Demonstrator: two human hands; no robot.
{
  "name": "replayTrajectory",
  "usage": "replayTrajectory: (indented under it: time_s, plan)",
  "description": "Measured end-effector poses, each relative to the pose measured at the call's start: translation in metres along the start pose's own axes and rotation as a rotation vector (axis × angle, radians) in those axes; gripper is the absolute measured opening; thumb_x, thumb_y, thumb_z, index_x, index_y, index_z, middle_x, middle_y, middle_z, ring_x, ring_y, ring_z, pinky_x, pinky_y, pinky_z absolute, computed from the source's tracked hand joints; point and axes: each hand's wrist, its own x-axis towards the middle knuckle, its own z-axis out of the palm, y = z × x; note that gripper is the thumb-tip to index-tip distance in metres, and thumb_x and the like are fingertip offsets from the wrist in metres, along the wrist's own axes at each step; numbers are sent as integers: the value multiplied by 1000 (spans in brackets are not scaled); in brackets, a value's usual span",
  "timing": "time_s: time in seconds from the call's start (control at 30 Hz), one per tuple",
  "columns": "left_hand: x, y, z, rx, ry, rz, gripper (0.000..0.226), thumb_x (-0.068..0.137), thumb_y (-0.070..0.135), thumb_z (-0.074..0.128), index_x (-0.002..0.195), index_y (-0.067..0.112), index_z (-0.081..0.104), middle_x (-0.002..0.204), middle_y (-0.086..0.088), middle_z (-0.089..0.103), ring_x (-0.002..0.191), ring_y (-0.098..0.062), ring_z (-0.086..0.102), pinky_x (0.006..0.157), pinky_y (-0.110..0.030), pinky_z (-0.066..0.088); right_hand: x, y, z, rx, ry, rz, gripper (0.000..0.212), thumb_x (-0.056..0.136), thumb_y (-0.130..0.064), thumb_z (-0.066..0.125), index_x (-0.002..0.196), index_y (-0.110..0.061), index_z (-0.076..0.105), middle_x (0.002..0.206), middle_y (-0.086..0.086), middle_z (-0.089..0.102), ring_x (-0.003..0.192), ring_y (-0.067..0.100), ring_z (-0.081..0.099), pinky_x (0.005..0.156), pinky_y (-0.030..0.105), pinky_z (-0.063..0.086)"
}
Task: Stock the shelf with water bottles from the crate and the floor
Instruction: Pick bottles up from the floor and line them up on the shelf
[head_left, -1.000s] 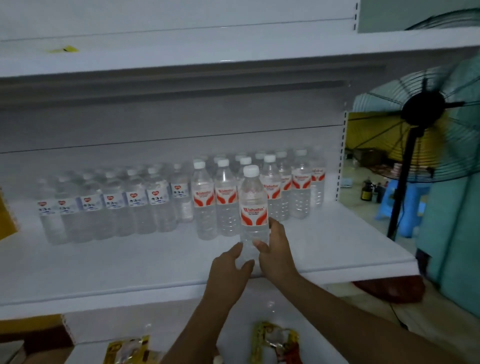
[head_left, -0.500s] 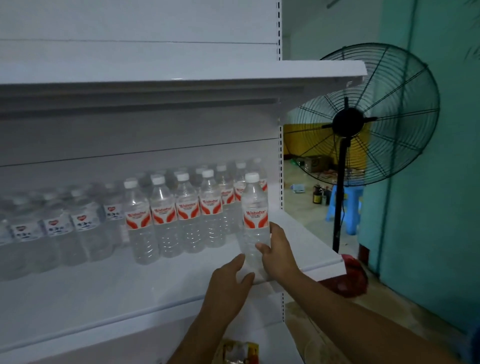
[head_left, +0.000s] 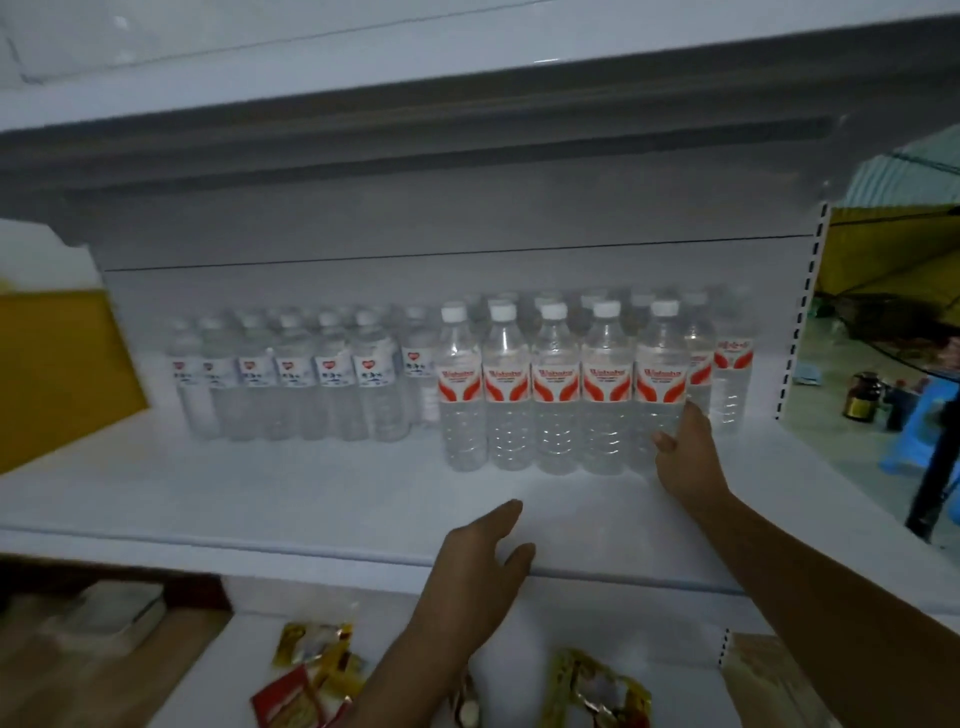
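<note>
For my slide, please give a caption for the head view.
Right hand touches the last red-label bottle on the shelf; left hand hovers open.

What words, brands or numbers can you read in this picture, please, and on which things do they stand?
"Wahaha", probably; blurred red script on the red-and-white labels of the front-row clear plastic water bottles.
Unreadable: dark marks under a red heart on the white labels of the clear left-hand bottles.
Unreadable: print on the yellow-and-red snack packets below.
No numbers or signs.

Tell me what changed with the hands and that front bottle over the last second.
The red-label bottle went back into line with the front row. The left hand let go and hangs open over the shelf edge. The right hand stays against the bottle; other bottles unchanged.
</note>
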Motion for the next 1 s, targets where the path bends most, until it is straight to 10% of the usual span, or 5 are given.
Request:
replayTrajectory:
  time_s: [0.27,0.5,1.0]
  plan:
    - [-45,-18,-36,6,111,-62,51,93,29,58,141,18,44,146,5,44,133,-6,40,98,0,16,-92,-58,20,51,33,27,71,89,-13,67,148,-6,27,148,17,27,134,32,36,113,37,30]
    - [-158,-78,-86,1,286,-240,51,93,31,55,142,20,43,143,4,48,131,-8,45,107,-17,31,-281,-143,144,196,-541,-343,44,93,-16,61,135,-19,46,127,-11,37,118,2,38,104,23,33]
    - [-586,-276,-105,-314,904,-1333,49,94,28,53,141,15,45,145,0,47,133,-14,43,107,-21,32,-729,-188,378,25,-1685,-435,33,97,-20,54,130,-20,53,133,-1,53,125,15,49,92,30,43]
